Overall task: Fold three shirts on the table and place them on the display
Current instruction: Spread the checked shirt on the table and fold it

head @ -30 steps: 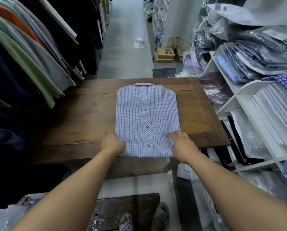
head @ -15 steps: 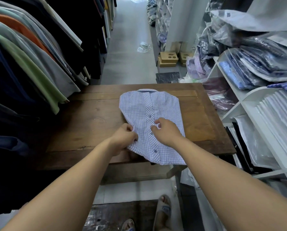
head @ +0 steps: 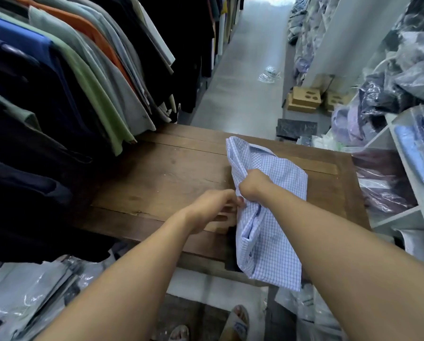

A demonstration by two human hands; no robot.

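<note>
The right hand (head: 252,185) was clenched round the bunched middle of the shirt (head: 272,254). The left hand (head: 211,207) was held just beside it, fingers curled at the shirt's edge; whether cloth was pinched there could not be told. The shirt was held crumpled over the right part of the table (head: 161,173), its near end hung past the front edge. Hanging clothes (head: 88,77) were seen to the left, shelves (head: 400,217) to the right.

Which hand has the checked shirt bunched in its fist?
The right hand: its fist is closed round the checked shirt, while the left hand only reaches the shirt's edge with extended fingers.
</note>
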